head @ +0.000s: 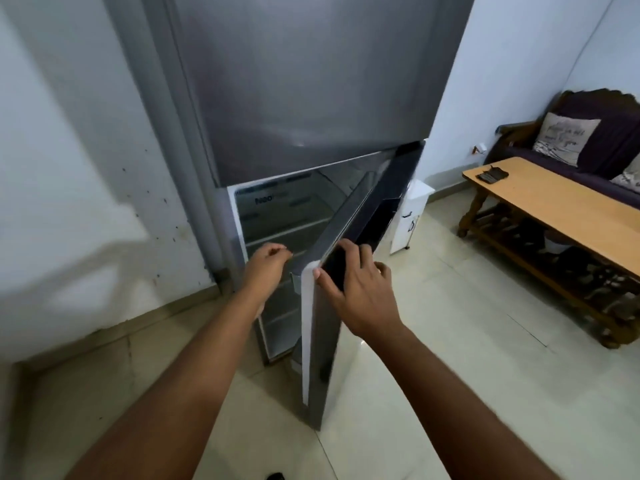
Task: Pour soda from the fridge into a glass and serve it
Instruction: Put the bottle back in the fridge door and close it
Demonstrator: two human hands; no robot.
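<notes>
Here I am at the grey fridge point(311, 81), which fills the top centre of the frame, its lower door point(349, 244) swung partly out toward me. My right hand point(360, 289) lies flat on the door's dark outer face in mid-frame, fingers spread and thumb hooked over the pale edge. My left hand point(266, 265) sits just left of that edge, fingers curled loosely at the opening, gripping nothing that I can make out. Inside, upper centre, I read "Neo" on the back wall; the letters after it are too faint. The shelves point(277, 237) look bare, and no soda shows from here, though the view inside is dim. At right, a wooden table point(571, 216) carries a small dark object point(491, 175), and behind it a sofa cushion point(568, 138) bears script too blurred to read.
</notes>
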